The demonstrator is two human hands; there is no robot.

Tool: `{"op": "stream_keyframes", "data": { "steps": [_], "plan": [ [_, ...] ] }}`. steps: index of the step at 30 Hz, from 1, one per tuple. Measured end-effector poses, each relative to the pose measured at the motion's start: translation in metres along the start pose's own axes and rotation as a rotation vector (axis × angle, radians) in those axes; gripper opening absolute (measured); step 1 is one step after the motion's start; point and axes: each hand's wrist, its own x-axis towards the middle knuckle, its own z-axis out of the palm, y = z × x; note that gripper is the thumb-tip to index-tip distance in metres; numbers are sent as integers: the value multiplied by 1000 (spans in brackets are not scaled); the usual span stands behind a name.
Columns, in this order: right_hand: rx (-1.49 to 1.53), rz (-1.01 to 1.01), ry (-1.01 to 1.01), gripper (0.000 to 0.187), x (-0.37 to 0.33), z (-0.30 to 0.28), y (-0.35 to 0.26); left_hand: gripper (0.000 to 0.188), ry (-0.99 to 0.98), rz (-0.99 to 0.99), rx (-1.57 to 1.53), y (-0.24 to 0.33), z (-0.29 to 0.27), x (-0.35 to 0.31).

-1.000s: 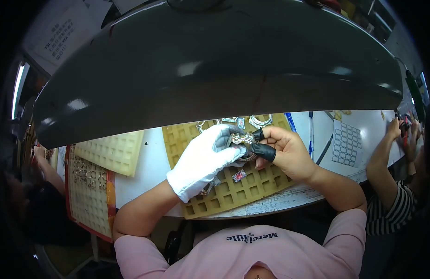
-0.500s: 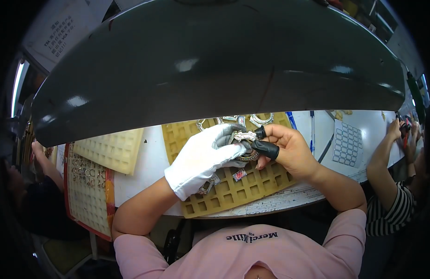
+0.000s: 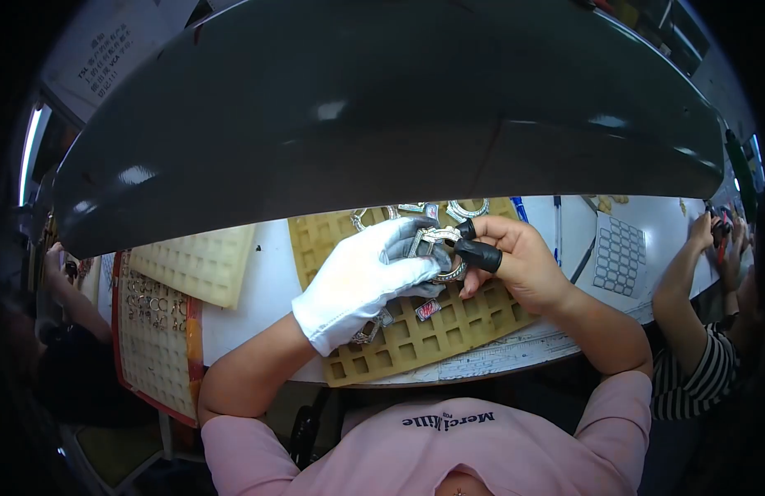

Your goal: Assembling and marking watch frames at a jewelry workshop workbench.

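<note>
A silver bangle-like metal piece with a squarish frame (image 3: 437, 237) is held between both hands above a yellow compartment tray (image 3: 382, 360). My left hand (image 3: 358, 273), in a white glove with greyed fingertips, closes around its left side. My right hand (image 3: 515, 263) pinches the right side with thumb and index finger, both in black finger covers. Part of the piece is hidden by the fingers. Just below lies a small red-and-silver rectangular piece (image 3: 428, 310). Another silver piece (image 3: 368, 332) shows partly beneath the glove. A similar silver ring-shaped piece (image 3: 468, 208) rests at the tray's far edge.
A large dark hood (image 3: 382, 116) hangs low over the table. Pale trays (image 3: 192, 264) and a red-edged tray of rings (image 3: 159, 331) lie left. To the right are pens (image 3: 557, 227) and a patterned sheet (image 3: 620, 255). Other people's arms (image 3: 678, 273) flank both sides.
The silver piece has turned in my fingers, so its squarish frame shows more plainly. My right thumb has shifted up slightly along it. My left hand has barely moved.
</note>
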Motion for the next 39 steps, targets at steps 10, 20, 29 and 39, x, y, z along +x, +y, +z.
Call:
{"op": "stream_keyframes", "data": {
  "steps": [10,20,29,39],
  "plan": [
    [27,-84,-49,20,-8,12,2,39,85,-31,111,1,2,2],
    [-64,-61,69,12,-1,6,0,58,-73,27,-92,-7,-1,-1],
    [11,-62,31,17,1,-1,1,74,-134,-11,-79,-5,-6,2],
    [19,-98,23,16,0,-1,0,74,-101,-12,-70,-2,-3,0]
  ]
}}
